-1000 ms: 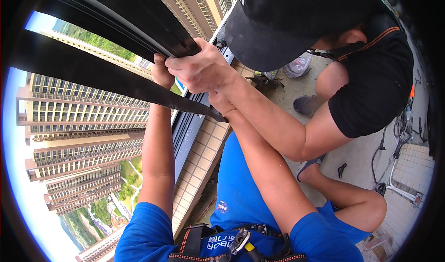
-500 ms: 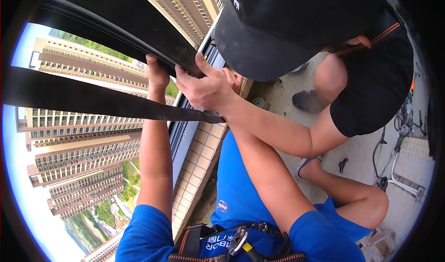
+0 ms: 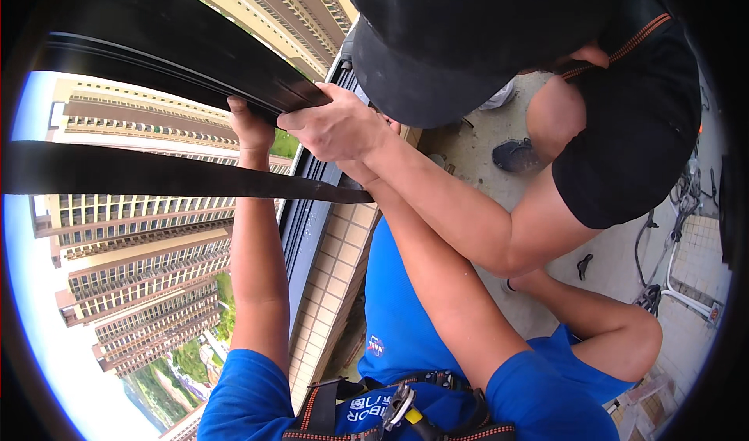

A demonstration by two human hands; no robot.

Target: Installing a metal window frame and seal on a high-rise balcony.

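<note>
A long black frame profile (image 3: pixel 203 43) slants in from the upper left, outside the wall edge. My left hand (image 3: pixel 251 127) grips its lower edge near the end, thumb up against it. A co-worker's hand (image 3: pixel 335 121) holds the same end from the right, its thumb lying along the profile. My right hand reaches up beneath that hand; only its wrist side (image 3: pixel 356 171) shows, and its fingers are hidden. Below the profile a black strap-like band (image 3: pixel 156 169) runs from the left to beside my right wrist.
A dark window track (image 3: pixel 300 226) lies along the tiled ledge (image 3: pixel 331 254), with tall buildings (image 3: pixel 148 230) far below outside. The co-worker in a black cap (image 3: pixel 437 43) leans in close at the right. Cables (image 3: pixel 679 207) lie on the concrete floor (image 3: pixel 546 242).
The profile's end and the hands on it have shifted slightly left. The co-worker's raised thumb has come down onto the profile. The co-worker's cap has moved left, and the band sits more level.
</note>
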